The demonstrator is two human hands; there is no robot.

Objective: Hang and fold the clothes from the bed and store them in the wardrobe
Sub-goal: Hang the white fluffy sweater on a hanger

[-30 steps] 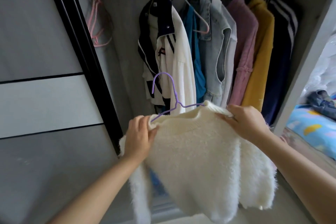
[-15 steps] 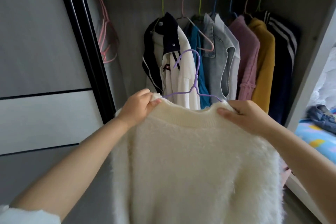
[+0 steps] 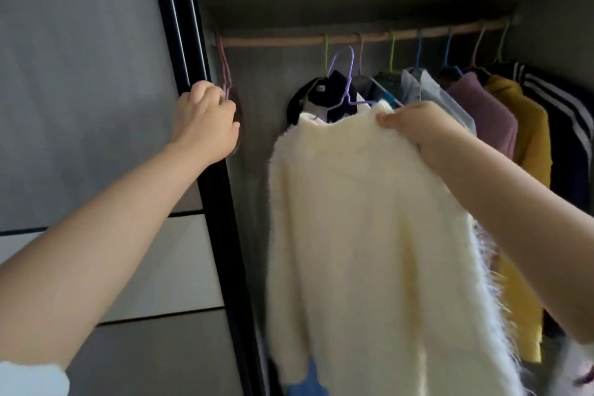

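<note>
The right hand pinches the right shoulder of a fluffy cream sweater, thumb in front and fingers curled behind the fabric, holding it up inside the open wardrobe. The sweater is on a purple hanger whose hook reaches up close under the wooden rail; whether it touches the rail cannot be told. The left hand is off the sweater, its fingers curled around the empty pink hangers that hang at the left end of the rail, just beside the black frame of the sliding door. Behind and to the right of the sweater hang a navy and white jacket, a pale denim shirt, a pink sweater, a yellow top and a dark striped garment.
</note>
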